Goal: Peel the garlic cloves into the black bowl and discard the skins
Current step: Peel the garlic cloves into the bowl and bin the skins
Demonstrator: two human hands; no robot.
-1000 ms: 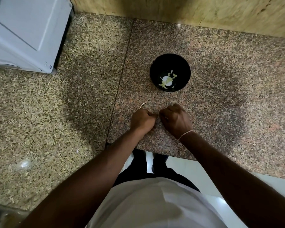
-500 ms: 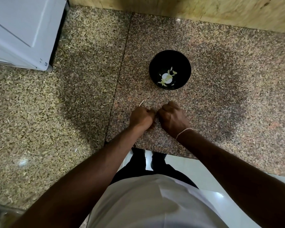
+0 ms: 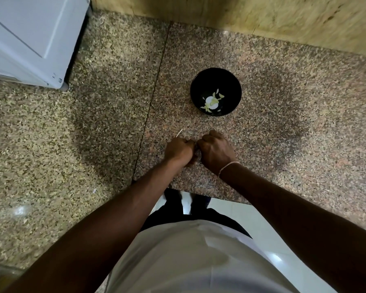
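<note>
- One round black bowl (image 3: 216, 92) on the speckled granite counter (image 3: 283, 134), far from the person.
- Several pale garlic pieces (image 3: 212, 101) inside it; exact number unclear.
- One thin pale sliver (image 3: 179, 132) left of the bowl.
- Two bare hands, left hand (image 3: 179, 150) and right hand (image 3: 217, 152).
- One white appliance (image 3: 30, 37), far left.

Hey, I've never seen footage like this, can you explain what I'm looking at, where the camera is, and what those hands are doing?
There is no machine here. A person wears a camera on the head, so the one picture looks down past the chest at that person's own arms. The left hand and right hand meet, fingers curled, just above a speckled stone counter. They hide whatever they hold; given the task, probably a garlic clove. Beyond them stands a black bowl with pale bits inside, whether cloves or skins I cannot tell. A thin pale sliver shows beside the left hand. A white appliance sits at far left.
</note>
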